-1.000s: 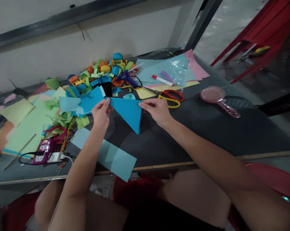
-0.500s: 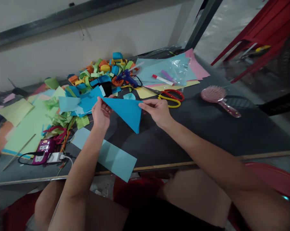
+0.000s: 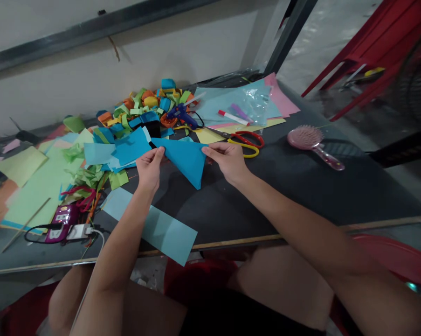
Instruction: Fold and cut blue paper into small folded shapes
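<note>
A blue sheet of paper [image 3: 187, 161], folded into a triangle with one point hanging down, is stretched between my hands above the dark table. My left hand [image 3: 149, 168] pinches its upper left part, thumb on top. At the upper right corner, my right hand [image 3: 229, 161] grips the paper between thumb and fingers. Below my left forearm lies a pale blue paper strip [image 3: 170, 235], partly hidden by the arm and jutting over the table's front edge. Blue paper pieces [image 3: 131, 147] lie just beyond my left hand.
Behind my hands sit a heap of colourful folded paper pieces [image 3: 149, 101] and a blue glue gun [image 3: 182, 114]. Scissors [image 3: 247, 140], a red-capped marker [image 3: 233, 117] and a pink hairbrush [image 3: 313, 142] lie to the right. At left are green papers [image 3: 38, 186] and a purple plugged-in device [image 3: 62, 221].
My left hand has shifted its hold inward along the top edge, with the thumb now over the paper. My right hand keeps its grip. The view has shifted slightly.
</note>
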A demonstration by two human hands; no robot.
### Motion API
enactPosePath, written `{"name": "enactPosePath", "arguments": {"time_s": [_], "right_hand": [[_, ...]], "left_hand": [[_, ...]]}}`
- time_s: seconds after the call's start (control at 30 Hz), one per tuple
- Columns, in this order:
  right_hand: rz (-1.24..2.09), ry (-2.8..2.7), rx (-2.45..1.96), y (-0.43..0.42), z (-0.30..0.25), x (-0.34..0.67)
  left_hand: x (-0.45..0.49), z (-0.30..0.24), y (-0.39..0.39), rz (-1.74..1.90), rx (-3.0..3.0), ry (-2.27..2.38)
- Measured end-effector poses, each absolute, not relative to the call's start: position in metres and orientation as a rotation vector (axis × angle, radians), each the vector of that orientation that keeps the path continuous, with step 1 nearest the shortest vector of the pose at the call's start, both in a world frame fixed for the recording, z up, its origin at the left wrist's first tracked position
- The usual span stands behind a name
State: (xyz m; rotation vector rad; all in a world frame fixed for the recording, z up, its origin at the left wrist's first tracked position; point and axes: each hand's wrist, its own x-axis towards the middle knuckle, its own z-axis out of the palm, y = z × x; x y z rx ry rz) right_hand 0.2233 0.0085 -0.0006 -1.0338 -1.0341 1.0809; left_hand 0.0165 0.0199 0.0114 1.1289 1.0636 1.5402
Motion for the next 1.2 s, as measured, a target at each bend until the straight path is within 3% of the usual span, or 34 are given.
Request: {"name": "enactPosePath", "arguments": {"time_s": [0.57, 0.8, 1.2], "right_hand": [[1.095, -1.004, -1.025, 0.008, 0.0, 0.223], [1.006, -1.019, -0.999, 0.005, 0.007, 0.223], [1.162, -1.142, -1.007, 0.002, 0.011, 0.228]], "left_hand": [[0.015, 0.013, 0.019, 1.489, 1.175, 1.086], [0.019, 0.011, 0.018, 1.246, 1.147, 1.052], [0.022, 0.014, 0.013, 1.226, 1.277, 1.152]]}}
